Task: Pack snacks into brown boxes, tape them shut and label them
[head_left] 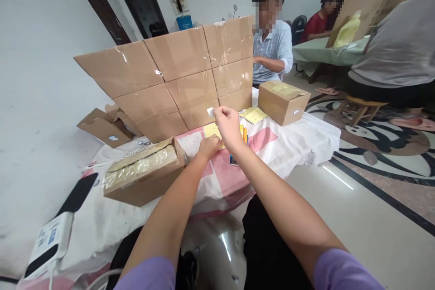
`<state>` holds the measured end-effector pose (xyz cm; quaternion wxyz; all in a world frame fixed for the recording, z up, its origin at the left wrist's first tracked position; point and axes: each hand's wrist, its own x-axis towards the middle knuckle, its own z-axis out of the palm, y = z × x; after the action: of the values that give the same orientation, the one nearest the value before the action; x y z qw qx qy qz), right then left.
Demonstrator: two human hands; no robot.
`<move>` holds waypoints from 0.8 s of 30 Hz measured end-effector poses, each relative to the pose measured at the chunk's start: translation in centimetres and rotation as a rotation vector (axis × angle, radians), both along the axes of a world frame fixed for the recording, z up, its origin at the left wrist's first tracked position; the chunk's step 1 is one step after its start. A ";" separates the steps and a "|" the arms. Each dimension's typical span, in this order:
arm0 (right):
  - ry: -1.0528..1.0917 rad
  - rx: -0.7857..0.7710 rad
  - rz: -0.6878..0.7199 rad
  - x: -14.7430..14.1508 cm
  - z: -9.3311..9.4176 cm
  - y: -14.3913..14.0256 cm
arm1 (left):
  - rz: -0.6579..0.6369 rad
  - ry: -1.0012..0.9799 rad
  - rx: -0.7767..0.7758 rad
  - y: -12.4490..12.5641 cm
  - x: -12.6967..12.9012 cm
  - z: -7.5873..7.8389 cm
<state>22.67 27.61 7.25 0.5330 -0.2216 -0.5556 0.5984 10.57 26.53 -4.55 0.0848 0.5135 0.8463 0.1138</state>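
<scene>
My right hand point(227, 126) is raised over the table with its fingers pinched on a small white piece of paper point(210, 112). Lower and to its left, my left hand point(210, 146) has curled fingers pressed on the near edge of a yellow sheet with small dots point(210, 130). Part of that sheet is hidden behind my hands. Beside my right wrist is an orange and yellow item point(245, 134), partly covered. A small dark blue object point(233, 160) lies under my right forearm. Further back, another yellow dotted sheet point(254, 115) rests on the cloth.
A tall cardboard screen point(183, 77) stands across the table. Cardboard boxes sit left point(146, 176) and right point(283, 102), with an opened box point(105, 129) behind. A power bank-like white device point(50, 240) lies lower left. One person point(272, 50) sits beyond the screen; others sit right.
</scene>
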 end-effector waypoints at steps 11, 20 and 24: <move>-0.009 -0.037 -0.007 0.1 -0.2 0.3 | 0.193 -0.108 0.023 1.3 -0.9 -0.3; -0.018 -0.038 0.030 0.4 -0.5 1.2 | 0.214 -0.293 0.175 1.0 -0.3 -0.8; -0.024 -0.018 0.030 -0.1 -1.0 1.6 | 0.338 -0.420 0.332 1.2 -0.3 -0.5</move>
<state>22.60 29.16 6.27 0.5151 -0.2252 -0.5598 0.6088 10.28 27.76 -5.08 0.1527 0.3378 0.8535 0.3663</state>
